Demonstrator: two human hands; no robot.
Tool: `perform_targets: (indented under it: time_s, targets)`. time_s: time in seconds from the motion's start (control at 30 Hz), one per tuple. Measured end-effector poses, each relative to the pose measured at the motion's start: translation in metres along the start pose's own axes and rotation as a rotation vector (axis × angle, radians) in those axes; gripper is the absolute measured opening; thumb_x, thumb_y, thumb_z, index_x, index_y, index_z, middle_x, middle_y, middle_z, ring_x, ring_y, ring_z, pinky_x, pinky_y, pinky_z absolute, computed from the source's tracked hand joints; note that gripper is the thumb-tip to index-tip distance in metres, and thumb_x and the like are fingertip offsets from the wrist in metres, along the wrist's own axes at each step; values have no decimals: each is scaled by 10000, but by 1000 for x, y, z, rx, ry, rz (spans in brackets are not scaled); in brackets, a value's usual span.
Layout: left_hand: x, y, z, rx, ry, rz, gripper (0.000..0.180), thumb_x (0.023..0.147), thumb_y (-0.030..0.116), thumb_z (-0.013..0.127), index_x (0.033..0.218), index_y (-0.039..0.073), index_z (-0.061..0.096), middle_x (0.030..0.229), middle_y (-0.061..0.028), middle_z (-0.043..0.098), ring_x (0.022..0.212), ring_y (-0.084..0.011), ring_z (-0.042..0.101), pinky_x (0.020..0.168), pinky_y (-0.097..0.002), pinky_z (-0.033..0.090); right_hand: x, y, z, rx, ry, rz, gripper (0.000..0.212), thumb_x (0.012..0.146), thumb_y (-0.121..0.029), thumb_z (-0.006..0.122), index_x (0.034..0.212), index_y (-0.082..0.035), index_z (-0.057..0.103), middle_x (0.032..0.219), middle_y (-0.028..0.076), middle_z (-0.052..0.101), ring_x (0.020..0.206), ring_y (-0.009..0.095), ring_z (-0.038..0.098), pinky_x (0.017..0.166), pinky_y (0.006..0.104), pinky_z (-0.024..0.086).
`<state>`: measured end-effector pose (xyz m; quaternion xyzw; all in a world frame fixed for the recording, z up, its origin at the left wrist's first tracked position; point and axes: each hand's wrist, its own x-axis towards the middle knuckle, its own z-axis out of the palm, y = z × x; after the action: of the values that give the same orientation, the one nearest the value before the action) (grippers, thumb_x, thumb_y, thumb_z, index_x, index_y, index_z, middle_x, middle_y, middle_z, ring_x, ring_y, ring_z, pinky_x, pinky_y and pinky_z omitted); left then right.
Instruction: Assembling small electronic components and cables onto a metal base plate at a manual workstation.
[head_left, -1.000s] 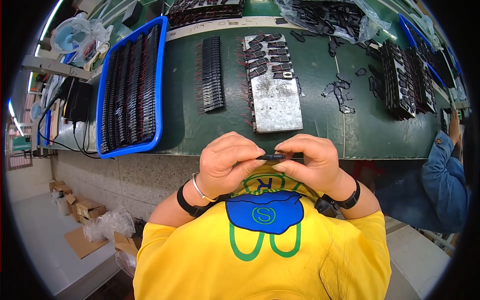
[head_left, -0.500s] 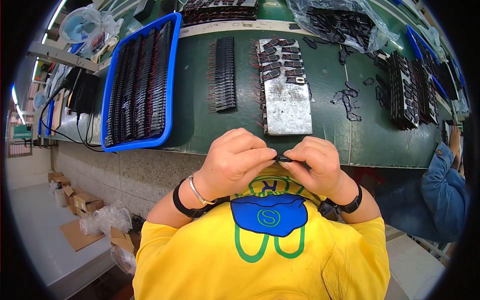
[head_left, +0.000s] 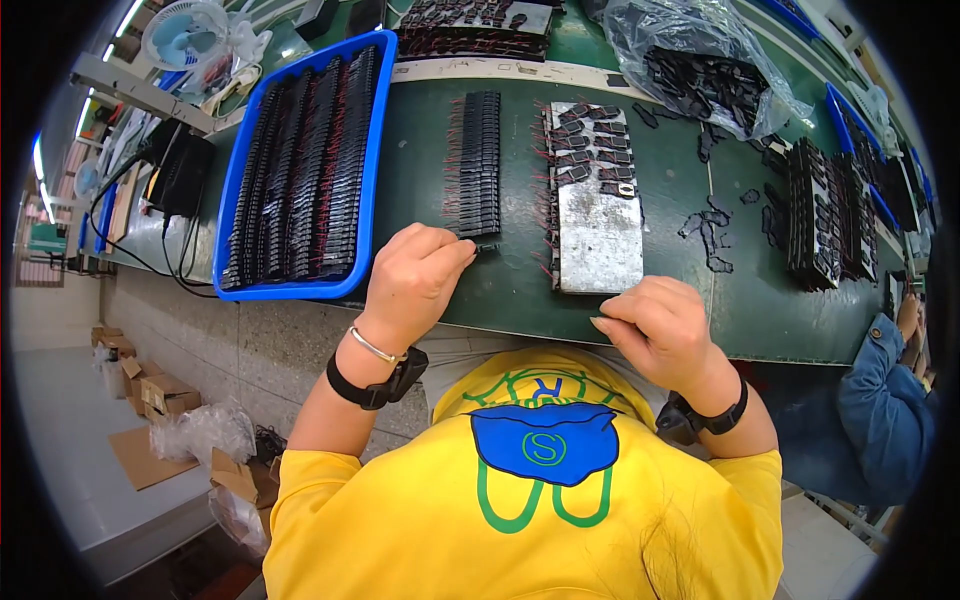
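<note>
My left hand [head_left: 415, 275] is closed in a pinch at the near end of a row of slim black plastic parts with red wires [head_left: 478, 165]. A small black part [head_left: 488, 244] shows at its fingertips, against that end of the row; the fingers partly hide it. My right hand [head_left: 660, 325] hovers at the table's front edge, fingers loosely curled and thumb apart, with nothing visible in it. Just beyond it lies a worn metal plate [head_left: 598, 240], with several black parts with red wires [head_left: 590, 145] set on its far half.
To the left stands a blue tray [head_left: 228, 200] packed with rows of black parts. A clear plastic bag of black pieces [head_left: 700, 80] lies at the far right, with loose black pieces [head_left: 708, 228] nearer. Loaded plates [head_left: 815, 220] stand at right, beside another person's blue sleeve [head_left: 870, 400].
My hands have parted from the small black part they held together. The left has carried it forward and left to the row's near end; the right has shifted slightly right.
</note>
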<state>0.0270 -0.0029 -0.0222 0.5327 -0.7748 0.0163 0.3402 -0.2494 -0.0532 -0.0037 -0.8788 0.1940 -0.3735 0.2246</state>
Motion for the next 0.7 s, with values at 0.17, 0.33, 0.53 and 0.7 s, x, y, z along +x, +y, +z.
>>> perform_targets:
  time_s: [0.17, 0.33, 0.53, 0.7]
  targets:
    - [3, -6, 4, 44, 34, 20, 147, 671, 5, 709, 794, 54, 647, 755, -42, 610, 686, -221, 581, 609, -324, 480, 24, 10, -12, -83, -20, -49, 173, 657, -16, 750, 759, -36, 611, 643, 73, 575, 537, 248, 547, 484, 332, 412]
    - [2, -5, 4, 72, 68, 2, 151, 670, -8, 701, 801, 46, 648, 800, -57, 612, 684, -226, 575, 606, -324, 480, 62, 36, -14, -175, -77, 49, 168, 690, -52, 735, 827, -44, 639, 718, 84, 571, 636, 263, 563, 556, 335, 442]
    - [-3, 10, 2, 39, 163, -47, 157, 676, -24, 691, 817, 36, 654, 852, -83, 616, 698, -243, 582, 614, -324, 483, 88, 75, -4, -298, -235, 94, 214, 713, -99, 726, 915, -62, 666, 812, 86, 567, 766, 269, 574, 666, 355, 470]
    - [-10, 23, -1, -150, 150, -41, 171, 691, -33, 682, 849, 26, 657, 879, -99, 624, 732, -254, 600, 629, -318, 490, 92, 77, -1, -308, -277, 66, 200, 709, -104, 723, 893, -55, 662, 806, 79, 561, 783, 273, 574, 680, 365, 472]
